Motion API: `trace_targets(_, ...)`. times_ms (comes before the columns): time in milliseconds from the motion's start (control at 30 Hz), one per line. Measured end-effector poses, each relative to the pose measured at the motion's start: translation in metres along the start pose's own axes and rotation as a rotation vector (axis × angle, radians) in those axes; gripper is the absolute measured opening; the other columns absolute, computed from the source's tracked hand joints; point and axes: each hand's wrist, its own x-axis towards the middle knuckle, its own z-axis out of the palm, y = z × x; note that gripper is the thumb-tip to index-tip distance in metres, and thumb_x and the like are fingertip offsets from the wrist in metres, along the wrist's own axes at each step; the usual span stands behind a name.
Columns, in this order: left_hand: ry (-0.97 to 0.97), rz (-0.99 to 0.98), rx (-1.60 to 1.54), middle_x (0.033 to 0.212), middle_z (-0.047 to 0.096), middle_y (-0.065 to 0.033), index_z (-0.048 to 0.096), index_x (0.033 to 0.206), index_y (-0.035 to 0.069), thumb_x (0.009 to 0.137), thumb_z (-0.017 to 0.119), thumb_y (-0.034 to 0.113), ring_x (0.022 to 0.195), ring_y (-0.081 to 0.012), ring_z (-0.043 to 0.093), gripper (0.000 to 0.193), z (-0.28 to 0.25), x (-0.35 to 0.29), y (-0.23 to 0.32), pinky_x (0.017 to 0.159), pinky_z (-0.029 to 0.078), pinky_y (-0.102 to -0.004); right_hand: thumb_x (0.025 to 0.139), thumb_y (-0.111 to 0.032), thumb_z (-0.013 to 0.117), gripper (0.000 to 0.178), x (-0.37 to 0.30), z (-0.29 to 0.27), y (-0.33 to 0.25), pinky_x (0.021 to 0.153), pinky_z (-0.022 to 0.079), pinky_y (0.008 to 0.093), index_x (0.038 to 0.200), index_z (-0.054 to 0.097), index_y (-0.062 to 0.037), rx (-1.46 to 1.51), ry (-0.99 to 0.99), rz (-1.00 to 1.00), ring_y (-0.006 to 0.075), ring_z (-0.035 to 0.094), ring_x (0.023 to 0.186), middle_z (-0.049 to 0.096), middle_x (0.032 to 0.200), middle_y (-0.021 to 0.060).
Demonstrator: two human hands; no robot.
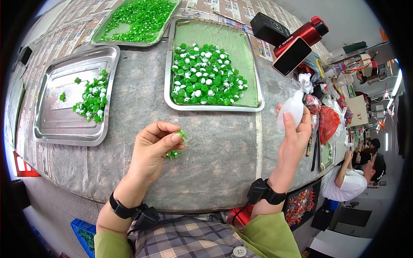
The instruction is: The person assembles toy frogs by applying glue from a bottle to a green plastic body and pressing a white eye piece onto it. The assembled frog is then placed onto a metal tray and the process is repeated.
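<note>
Between the thumb and fingers of my left hand (157, 144) is a small green plastic piece (183, 135), pinched over the table. Another small green piece (174, 154) shows just below those fingertips; whether it touches the hand I cannot tell. My right hand (294, 131) is wrapped round a translucent white squeeze bottle (292, 108), its narrow top pointing up and away. Beyond my hands, a metal tray (168, 81) lined in green holds many green and white ball-like pieces (206, 79). At the left, a bare metal tray (56, 92) carries a cluster of green and white pieces (92, 99).
A third tray (161, 32) of tiny green pieces lies at the far left. At the far right are a black box (269, 28), a red bottle (305, 32) and a phone (292, 56). Plastic bags (329, 122) crowd the right edge. A person in white (350, 182) works beyond.
</note>
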Motion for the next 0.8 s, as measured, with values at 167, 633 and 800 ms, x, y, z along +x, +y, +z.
trace_targets(167,-0.02,-0.003,-0.005,0.076,0.059,-0.0055,0.055,0.087,0.003,0.076,0.059,0.006,0.068,-0.0118,0.058,0.013,0.001,0.001,0.0,0.063,0.049,-0.0236,0.074,-0.004,0.059,0.035,0.01,-0.062,0.062,0.083,0.039,0.0266,0.106,0.044,0.0013,-0.133,-0.097,0.226,0.0167,0.051,0.096,0.053,0.104,0.0128)
trace_targets(633,-0.019,-0.006,-0.007,0.077,0.058,-0.0059,0.055,0.087,0.002,0.076,0.059,0.006,0.069,-0.0123,0.058,0.012,0.0,0.002,0.0,0.063,0.05,-0.0245,0.069,-0.004,0.058,0.012,0.047,0.021,0.02,0.064,0.043,0.0312,0.081,0.057,-0.0047,-0.834,-0.407,-0.206,0.0216,0.055,0.073,0.057,0.073,0.0076)
trace_targets(800,-0.019,-0.024,0.004,0.077,0.058,-0.0055,0.055,0.087,0.002,0.076,0.059,0.006,0.069,-0.0122,0.058,0.013,0.001,0.002,0.001,0.063,0.05,-0.0246,0.067,-0.004,0.059,0.014,0.063,0.034,0.074,0.066,0.043,0.0349,0.08,0.055,-0.0049,-1.021,-0.499,-0.206,0.0247,0.054,0.073,0.057,0.073,0.009)
